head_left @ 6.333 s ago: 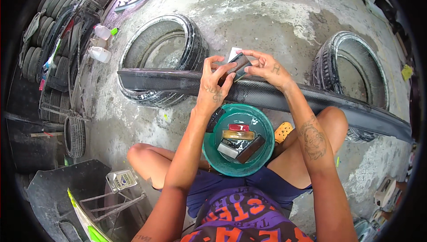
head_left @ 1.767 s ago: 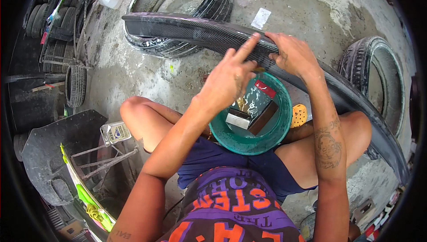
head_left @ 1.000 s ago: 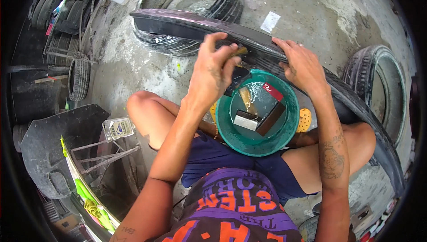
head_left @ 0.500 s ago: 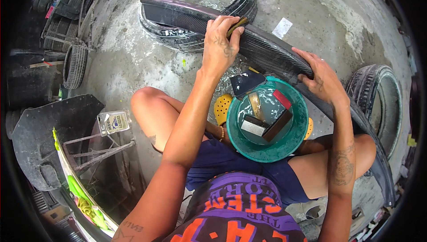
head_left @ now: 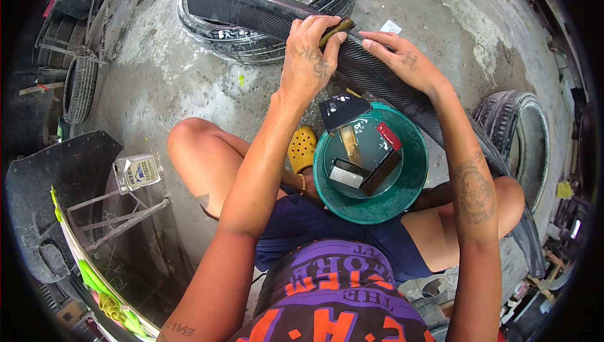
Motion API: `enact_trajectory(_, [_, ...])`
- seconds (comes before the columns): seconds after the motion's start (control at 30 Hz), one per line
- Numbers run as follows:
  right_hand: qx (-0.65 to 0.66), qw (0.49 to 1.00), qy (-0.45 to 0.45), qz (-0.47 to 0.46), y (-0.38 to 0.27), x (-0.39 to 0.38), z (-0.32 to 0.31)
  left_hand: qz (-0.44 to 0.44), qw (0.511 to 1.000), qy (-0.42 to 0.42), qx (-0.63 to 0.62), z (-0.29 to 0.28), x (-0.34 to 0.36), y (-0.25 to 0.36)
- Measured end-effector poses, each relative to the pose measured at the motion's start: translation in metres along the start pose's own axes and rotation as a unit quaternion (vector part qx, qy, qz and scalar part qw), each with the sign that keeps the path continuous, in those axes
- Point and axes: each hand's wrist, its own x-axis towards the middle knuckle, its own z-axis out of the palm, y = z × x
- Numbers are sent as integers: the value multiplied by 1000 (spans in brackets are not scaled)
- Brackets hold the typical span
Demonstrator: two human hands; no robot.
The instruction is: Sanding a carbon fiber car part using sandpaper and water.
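Note:
A long curved strip with a black carbon-fibre weave runs from far left to near right, its far end over a tyre lying flat. My left hand is closed round a folded olive-brown sheet, which looks like sandpaper, and presses it against the strip. Close by, my right hand lies open, fingers stretched along the strip's edge. A green bucket of water between my legs contains dark, pale and red-ended blocks. A wet black sheet rests on its far rim.
The flat tyre lies ahead, and another tyre leans at the right. To the left are a dark panel, a metal frame and a clear plastic pack. Yellow clogs are beside the bucket.
My right hand has moved up along the strip, to the left, and now lies close to my left hand. The left hand still grips the folded sheet; the view has shifted slightly.

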Motion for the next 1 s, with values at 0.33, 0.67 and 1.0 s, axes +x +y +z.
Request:
enact_trajectory(0.33, [-36, 995, 0, 93, -7, -19, -12, -24, 1000, 0, -8, 1, -4, -5])
enact_trajectory(0.67, [-172, 984, 31, 20, 11, -40, 0, -43, 999, 21, -23, 10, -14, 17])
enact_trajectory(1.0, [-161, 986, 32, 13, 18, -38, 1, 1, 998, -10, 64, 10, -1, 39])
